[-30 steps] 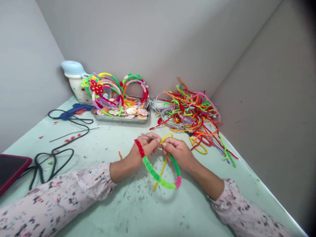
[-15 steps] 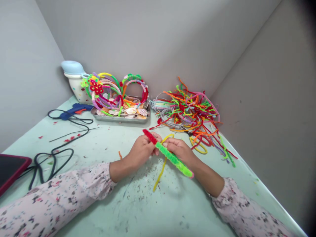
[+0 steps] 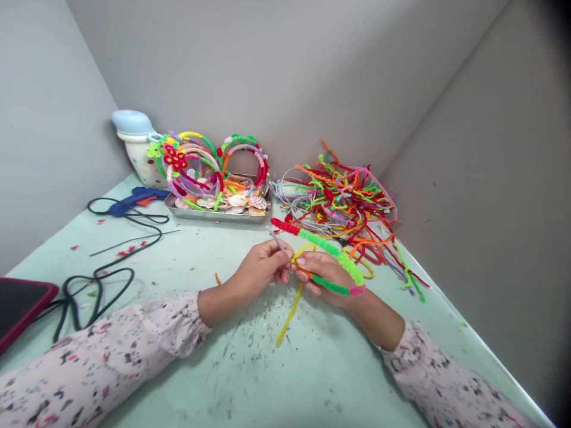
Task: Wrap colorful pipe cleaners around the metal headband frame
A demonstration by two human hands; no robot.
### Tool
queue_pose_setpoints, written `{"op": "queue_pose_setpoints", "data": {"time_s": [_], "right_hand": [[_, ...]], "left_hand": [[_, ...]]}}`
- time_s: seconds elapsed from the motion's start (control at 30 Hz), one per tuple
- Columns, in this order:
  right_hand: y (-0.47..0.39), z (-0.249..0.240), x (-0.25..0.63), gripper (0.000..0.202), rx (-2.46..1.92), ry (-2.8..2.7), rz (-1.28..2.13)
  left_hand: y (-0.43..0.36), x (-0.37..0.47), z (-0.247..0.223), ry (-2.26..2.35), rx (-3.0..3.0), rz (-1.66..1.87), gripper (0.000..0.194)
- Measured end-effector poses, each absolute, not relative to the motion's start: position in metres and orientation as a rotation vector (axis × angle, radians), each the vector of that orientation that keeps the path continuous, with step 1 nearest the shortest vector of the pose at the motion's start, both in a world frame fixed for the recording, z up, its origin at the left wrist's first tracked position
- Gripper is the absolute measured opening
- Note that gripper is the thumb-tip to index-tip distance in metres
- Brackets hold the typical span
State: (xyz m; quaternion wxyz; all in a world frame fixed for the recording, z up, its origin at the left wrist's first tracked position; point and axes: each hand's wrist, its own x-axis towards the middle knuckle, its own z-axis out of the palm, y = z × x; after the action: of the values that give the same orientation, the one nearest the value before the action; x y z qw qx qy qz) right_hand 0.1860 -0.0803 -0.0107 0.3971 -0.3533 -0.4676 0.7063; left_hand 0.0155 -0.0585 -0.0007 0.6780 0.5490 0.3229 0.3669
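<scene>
A headband (image 3: 332, 248) wrapped in red, green and pink fuzzy stems is held above the table, its curve toward the right. My left hand (image 3: 261, 264) pinches its bare grey end, which sticks up past the fingertips. My right hand (image 3: 328, 273) is closed on the orange and green part of the band. A yellow fuzzy stem (image 3: 292, 315) crosses at my fingertips, one end hanging down toward me and another part looping up behind the right fingers. The fingertips of both hands almost touch.
A metal tray (image 3: 218, 216) holds shells and several finished headbands (image 3: 196, 160). To its right lies a tangled pile of fuzzy stems (image 3: 348, 196). On the left are a blue glue gun (image 3: 134, 199), black cord (image 3: 98, 279), a white cup (image 3: 143, 157) and a red-edged device (image 3: 51, 291).
The headband has turned in my hands, so its open curve and orange and green lower side now show. Its grey end has come into sight at my left fingers.
</scene>
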Motion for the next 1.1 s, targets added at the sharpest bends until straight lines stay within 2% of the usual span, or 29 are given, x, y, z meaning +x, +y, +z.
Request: {"op": "queue_pose_setpoints", "data": {"time_s": [0.4,1.1], "right_hand": [[-0.0810,-0.0050,0.1903,0.018,-0.866,-1.039,1.973],[-0.0797,-0.0074,0.1926,0.017,-0.851,-1.080,1.984]], "left_hand": [[-0.0597,0.0147,0.0027,0.685,1.234,0.786,0.015],[-0.0560,0.0144,-0.0033,0.611,1.280,0.763,0.021]]}}
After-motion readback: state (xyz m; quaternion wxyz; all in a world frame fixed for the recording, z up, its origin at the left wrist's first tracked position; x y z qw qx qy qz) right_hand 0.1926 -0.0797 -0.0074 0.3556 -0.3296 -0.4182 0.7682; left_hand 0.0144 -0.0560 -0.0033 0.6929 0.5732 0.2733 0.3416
